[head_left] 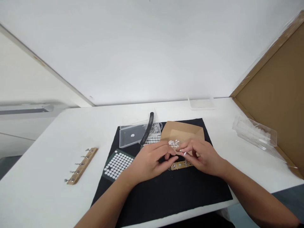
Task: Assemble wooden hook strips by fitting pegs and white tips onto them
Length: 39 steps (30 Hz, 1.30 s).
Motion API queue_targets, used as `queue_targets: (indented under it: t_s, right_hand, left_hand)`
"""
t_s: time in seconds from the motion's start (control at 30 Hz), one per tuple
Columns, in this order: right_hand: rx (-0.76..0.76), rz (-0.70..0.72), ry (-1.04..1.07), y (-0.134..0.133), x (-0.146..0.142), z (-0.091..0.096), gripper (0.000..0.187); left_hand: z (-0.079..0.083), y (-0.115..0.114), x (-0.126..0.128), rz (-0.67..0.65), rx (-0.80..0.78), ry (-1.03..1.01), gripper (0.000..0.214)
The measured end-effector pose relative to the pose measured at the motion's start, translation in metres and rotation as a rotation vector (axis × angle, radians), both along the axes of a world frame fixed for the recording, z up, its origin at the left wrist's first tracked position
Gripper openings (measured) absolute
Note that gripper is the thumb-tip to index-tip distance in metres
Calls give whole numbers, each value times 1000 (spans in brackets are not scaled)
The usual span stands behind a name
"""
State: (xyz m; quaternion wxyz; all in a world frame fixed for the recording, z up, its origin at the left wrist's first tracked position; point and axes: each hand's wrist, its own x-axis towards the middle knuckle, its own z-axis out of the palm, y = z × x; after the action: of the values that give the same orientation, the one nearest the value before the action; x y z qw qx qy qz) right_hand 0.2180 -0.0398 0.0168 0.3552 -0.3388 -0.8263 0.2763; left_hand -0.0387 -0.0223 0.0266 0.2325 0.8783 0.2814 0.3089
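Observation:
Both hands meet over a black mat. My right hand is closed, pinching a small white piece that looks like a false nail tip. Curled close beside it, my left hand has thumb and fingers drawn together; whatever they hold, if anything, is hidden. Just below the fingertips lies a wooden strip with small metal fittings, partly covered by the hands. Behind them a brown paper sheet or folder carries a scatter of small white pieces.
Left of the hands is a dark green card with rows of white ovals. Behind stand an open clear case and a curved black file. A wooden rack with metal stands lies far left, a clear box far right beside cardboard.

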Motion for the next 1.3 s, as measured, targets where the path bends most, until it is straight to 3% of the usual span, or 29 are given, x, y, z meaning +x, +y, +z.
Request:
queue_targets:
  t_s: [0.1, 0.33, 0.67, 0.93, 1.17, 1.3]
  right_hand:
    - [10, -19, 40, 1, -1, -3, 4]
    - [67, -63, 40, 1, -7, -4, 15]
    - [129, -25, 55, 5, -6, -7, 8]
    - [53, -31, 14, 8, -7, -6, 10]
    - [318, -2, -53, 10, -7, -7, 17]
    - [444, -36, -69, 10, -7, -9, 19]
  left_hand:
    - [-2, -5, 12, 25, 27, -195, 8]
    - [-8, -9, 23, 73, 110, -289, 25]
    - [-13, -7, 20, 24, 254, -226, 24]
    - [-16, -9, 20, 97, 161, -131, 14]
    - [-13, -14, 24, 148, 47, -223, 13]
    - [-14, -14, 24, 165, 63, -276, 17]
